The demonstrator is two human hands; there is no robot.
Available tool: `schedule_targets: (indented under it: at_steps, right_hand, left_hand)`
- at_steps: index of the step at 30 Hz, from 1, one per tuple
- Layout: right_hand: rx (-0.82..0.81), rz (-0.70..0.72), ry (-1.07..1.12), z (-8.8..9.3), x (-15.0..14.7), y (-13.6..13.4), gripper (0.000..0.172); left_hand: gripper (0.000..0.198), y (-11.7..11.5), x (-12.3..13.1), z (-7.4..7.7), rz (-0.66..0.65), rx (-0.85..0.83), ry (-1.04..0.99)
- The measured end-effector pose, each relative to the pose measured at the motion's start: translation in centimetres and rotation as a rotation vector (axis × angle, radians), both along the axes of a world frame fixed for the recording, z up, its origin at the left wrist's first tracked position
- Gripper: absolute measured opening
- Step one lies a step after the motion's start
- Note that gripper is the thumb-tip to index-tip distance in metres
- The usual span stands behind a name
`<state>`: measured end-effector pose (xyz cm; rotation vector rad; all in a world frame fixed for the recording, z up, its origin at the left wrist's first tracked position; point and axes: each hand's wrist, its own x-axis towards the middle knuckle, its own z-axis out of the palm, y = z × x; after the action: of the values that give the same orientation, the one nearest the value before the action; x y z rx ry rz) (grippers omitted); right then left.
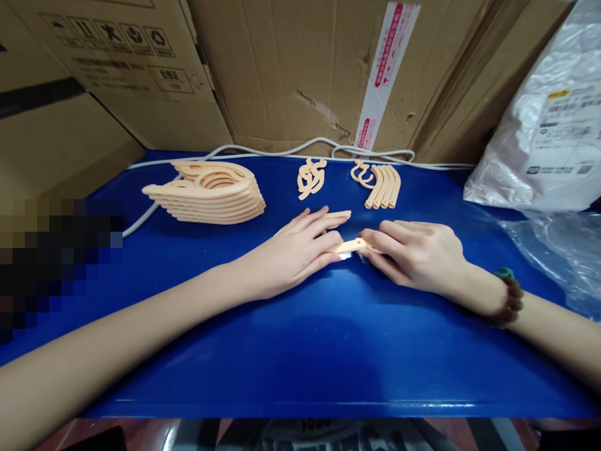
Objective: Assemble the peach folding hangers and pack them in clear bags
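Observation:
Between my two hands is a beige plastic hanger piece (351,245) with a small round hole near its right end. My left hand (303,250) grips its left part between thumb and index finger, while the other fingers stretch over another beige strip (342,215) behind it. My right hand (416,254) pinches the right end, fingers curled, hiding what lies under them. Just beyond my hands lie small beige hooks (310,178), a second group of hooks (361,172) and several curved hanger arms (385,186) side by side.
A stack of beige hangers (206,194) sits at the left of the blue table (282,351). A white cable (291,150) runs along the back, before cardboard boxes (291,69). At right are a white plastic parcel bag (539,138) and clear plastic film (554,257).

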<state>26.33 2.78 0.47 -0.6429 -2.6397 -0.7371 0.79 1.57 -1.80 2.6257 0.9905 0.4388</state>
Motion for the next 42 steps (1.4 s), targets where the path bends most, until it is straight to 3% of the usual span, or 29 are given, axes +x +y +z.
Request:
schedule_targets:
  at_steps: [4,11,36,42]
  right_hand:
    - [-0.073,-0.014,0.001,0.02,-0.06,0.0,0.039]
    - [-0.179,-0.043,0.022,-0.05,-0.09,0.05,0.042]
    - [-0.148,0.042,0.011,0.15,-0.03,-0.03,0.048]
    - [-0.233,0.042,0.017,0.04,-0.01,0.0,0.049]
  left_hand:
    - [0.034,0.11,-0.11,0.04,-0.017,-0.001,0.006]
    - [0.035,0.24,-0.17,0.2,-0.058,0.007,0.025]
    - [0.032,0.06,-0.24,0.81,-0.124,-0.03,-0.021]
    - [0.029,-0.06,-0.21,0.97,-0.142,-0.002,-0.036]
